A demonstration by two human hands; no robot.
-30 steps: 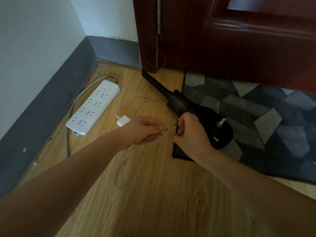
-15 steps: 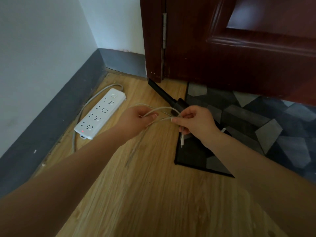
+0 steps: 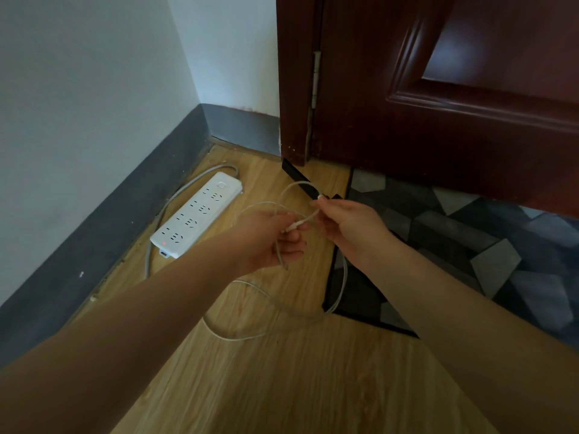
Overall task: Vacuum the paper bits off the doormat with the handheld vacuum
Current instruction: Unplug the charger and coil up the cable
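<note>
Behind your right hand (image 3: 351, 228), the vacuum (image 3: 299, 180) hides (only its nozzle shows); both hands, left hand (image 3: 269, 242) too, pinch one white cable (image 3: 341, 286).

Bare wooden floor (image 3: 282, 386) lies open below the arms. To the left the power strip (image 3: 195, 214) hugs the wall; ahead the door (image 3: 438, 104) blocks; white cable (image 3: 343, 277) loops between floor and doormat (image 3: 470, 245).

- We see a pale wall (image 3: 94, 89) meeting a dark grey skirting board (image 3: 103, 233) in the corner.
- We stand over a light wood-grain floor (image 3: 282, 386).
- We face a dark red wooden door (image 3: 438, 136), its hinge (image 3: 316, 79) at the frame.
</note>
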